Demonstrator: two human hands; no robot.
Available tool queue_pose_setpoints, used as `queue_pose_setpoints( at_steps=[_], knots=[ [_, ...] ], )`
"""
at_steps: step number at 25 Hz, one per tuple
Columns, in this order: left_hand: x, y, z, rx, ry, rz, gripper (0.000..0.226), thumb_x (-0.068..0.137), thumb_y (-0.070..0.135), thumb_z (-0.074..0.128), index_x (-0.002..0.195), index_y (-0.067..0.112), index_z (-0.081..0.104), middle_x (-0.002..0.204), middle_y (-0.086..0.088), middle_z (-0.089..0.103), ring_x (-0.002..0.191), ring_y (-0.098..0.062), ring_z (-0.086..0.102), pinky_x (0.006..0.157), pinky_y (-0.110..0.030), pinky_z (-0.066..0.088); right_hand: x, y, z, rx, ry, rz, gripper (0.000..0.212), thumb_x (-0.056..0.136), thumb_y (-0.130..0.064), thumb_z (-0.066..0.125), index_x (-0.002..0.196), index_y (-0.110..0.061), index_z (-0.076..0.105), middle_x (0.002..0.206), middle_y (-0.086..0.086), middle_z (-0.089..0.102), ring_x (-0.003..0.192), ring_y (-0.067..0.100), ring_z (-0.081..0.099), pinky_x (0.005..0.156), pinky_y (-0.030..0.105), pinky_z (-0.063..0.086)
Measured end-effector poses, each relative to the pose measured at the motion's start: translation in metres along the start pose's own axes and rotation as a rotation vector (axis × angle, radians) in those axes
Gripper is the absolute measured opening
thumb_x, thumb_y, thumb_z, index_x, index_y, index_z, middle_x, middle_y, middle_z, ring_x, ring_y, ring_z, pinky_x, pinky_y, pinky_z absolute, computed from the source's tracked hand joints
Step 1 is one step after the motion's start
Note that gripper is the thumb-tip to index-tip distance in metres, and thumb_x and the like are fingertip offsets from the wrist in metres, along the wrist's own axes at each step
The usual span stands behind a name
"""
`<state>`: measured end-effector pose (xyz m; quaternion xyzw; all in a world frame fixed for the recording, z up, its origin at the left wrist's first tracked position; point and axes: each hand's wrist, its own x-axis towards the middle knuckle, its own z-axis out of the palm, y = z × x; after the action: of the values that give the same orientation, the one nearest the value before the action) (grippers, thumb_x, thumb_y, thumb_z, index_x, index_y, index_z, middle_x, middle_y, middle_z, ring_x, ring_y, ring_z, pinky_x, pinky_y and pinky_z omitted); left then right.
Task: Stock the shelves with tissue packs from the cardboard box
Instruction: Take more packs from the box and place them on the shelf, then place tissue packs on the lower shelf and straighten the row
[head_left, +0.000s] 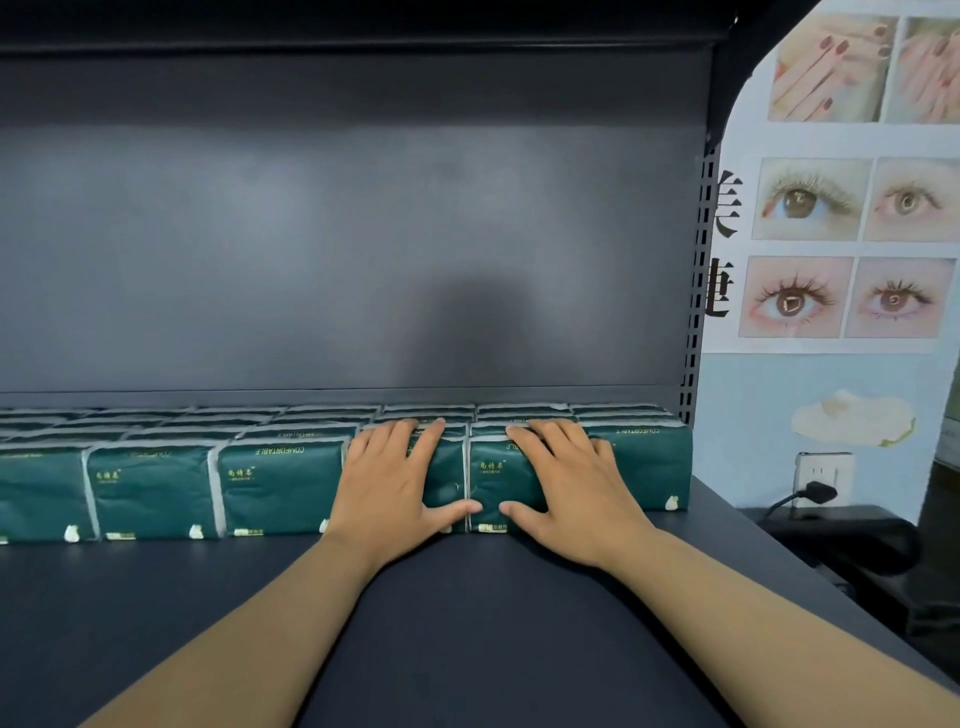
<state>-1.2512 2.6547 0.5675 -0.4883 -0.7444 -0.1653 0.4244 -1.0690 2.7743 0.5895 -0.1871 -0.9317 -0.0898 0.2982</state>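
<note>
Dark green tissue packs (280, 486) in shelf (467, 623) rows, left hand (387, 488) and right hand (566, 493) flat atop, no grip

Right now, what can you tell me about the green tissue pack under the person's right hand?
The green tissue pack is a soft block in dark green plastic wrap with pale sealed edges, small gold lettering and a little white emblem at its foot. It stands in the front row on the dark shelf, pressed against like packs on both sides. The right hand lies flat on it, fingers over the top edge, thumb along the bottom. The left hand rests on the neighbouring pack.
</note>
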Motion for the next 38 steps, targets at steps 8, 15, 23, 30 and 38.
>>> queue_pose_setpoints(
  at_steps=[8,15,23,30,38],
  knots=[
    [-0.002,0.001,-0.003,-0.024,0.069,0.019,0.092,0.074,0.081,0.032,0.130,0.012,0.052,0.108,-0.008,0.059,0.104,-0.029,0.055,0.099,-0.042,0.031,-0.006,-0.002,0.000,-0.013,0.022,0.018,0.082,0.081,-0.063,0.047,0.147,-0.029,0.014,0.150,-0.002,0.023,0.137,0.018,0.017,0.106,0.040,0.027],
    [-0.036,0.005,-0.063,0.048,0.023,-0.050,0.087,0.073,0.076,0.034,0.128,0.012,0.055,0.120,-0.017,0.056,0.111,-0.035,0.053,0.093,-0.044,0.042,-0.042,-0.024,-0.036,-0.125,0.018,0.011,0.079,0.084,-0.060,0.046,0.147,-0.022,0.019,0.156,0.007,0.015,0.142,0.026,0.013,0.107,0.046,0.031],
    [-0.150,0.001,-0.185,0.019,-0.047,-0.229,0.083,0.080,0.072,0.032,0.131,0.011,0.051,0.123,-0.018,0.054,0.114,-0.034,0.050,0.089,-0.046,0.044,-0.137,-0.099,-0.117,0.000,0.000,-0.030,0.073,0.088,-0.062,0.041,0.147,-0.025,0.018,0.156,0.002,0.013,0.143,0.022,0.009,0.110,0.041,0.024],
    [-0.306,-0.067,-0.247,0.095,-0.172,-0.325,0.066,0.083,0.056,0.055,0.127,0.006,0.055,0.120,-0.021,0.056,0.108,-0.036,0.056,0.082,-0.048,0.051,-0.180,-0.194,-0.138,0.052,-0.015,-0.044,0.069,0.088,-0.056,0.045,0.145,-0.022,0.027,0.150,0.003,0.026,0.139,0.021,0.019,0.108,0.041,0.031],
    [-0.506,-0.201,-0.290,0.135,-0.508,-0.290,0.073,0.061,0.050,0.082,0.119,0.010,0.064,0.113,-0.016,0.064,0.100,-0.032,0.064,0.075,-0.043,0.055,-0.240,-0.373,-0.047,0.074,-0.148,0.100,0.066,0.090,-0.051,0.047,0.145,-0.020,0.028,0.151,0.005,0.027,0.138,0.023,0.021,0.105,0.042,0.035]
  ],
)
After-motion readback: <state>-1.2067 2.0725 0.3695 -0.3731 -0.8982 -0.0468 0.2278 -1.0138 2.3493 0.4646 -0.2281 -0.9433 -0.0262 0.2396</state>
